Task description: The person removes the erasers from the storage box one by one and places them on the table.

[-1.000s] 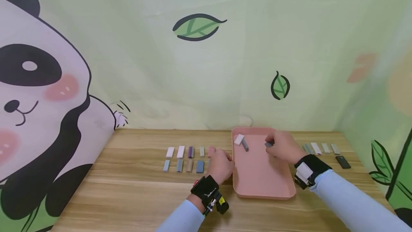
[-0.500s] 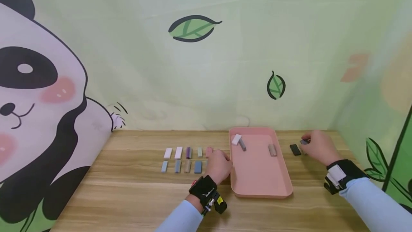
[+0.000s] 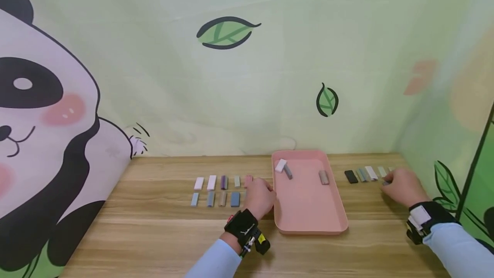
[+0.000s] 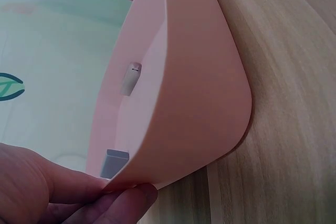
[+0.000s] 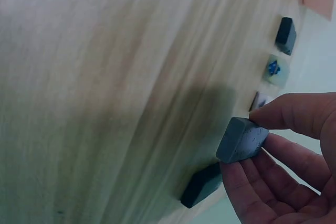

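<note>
My left hand (image 3: 260,200) holds the left wall of the pink tray (image 3: 311,231), with thumb and fingers (image 4: 126,205) pinching its rim in the left wrist view. Right of the tray, my right hand (image 3: 405,188) pinches a small grey-blue block (image 5: 241,139) between thumb and fingertips. In the right wrist view, this block is above the table, beside a dark block (image 5: 202,185) that it partly covers. Inside the tray lie a white block (image 3: 280,165), a grey block (image 3: 288,172) and a brownish block (image 3: 323,177).
Right of the tray runs a row with a black block (image 3: 350,176), a white block (image 3: 371,173) and others. Left of the tray, several small blocks stand in two rows, including a blue block (image 3: 235,199) and a pink block (image 3: 248,180). A printed cloth (image 3: 231,98) hangs behind.
My right hand has carried the grey-blue block from above the tray to the far right end of the row. The brownish block has come into view. My left hand stays at the tray.
</note>
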A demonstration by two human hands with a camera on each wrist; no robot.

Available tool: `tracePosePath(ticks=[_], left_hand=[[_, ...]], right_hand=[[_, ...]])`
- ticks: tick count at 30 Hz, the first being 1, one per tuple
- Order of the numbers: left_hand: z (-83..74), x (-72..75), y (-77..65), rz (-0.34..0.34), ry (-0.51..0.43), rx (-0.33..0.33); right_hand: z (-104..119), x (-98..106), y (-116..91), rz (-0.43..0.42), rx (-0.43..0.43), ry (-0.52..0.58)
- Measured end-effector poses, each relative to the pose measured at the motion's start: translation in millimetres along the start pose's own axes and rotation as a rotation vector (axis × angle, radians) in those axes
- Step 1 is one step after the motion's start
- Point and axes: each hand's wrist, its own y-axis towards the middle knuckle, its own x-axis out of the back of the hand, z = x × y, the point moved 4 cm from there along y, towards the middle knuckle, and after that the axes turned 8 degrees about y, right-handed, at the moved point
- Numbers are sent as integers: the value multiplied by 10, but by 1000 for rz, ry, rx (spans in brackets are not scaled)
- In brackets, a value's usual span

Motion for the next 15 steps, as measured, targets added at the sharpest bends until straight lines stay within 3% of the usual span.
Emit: tracePosePath(ticks=[15], left_hand=[[12,2,12,7,-19,23]], right_hand=[[-52,-48,34,19,-26,-9]])
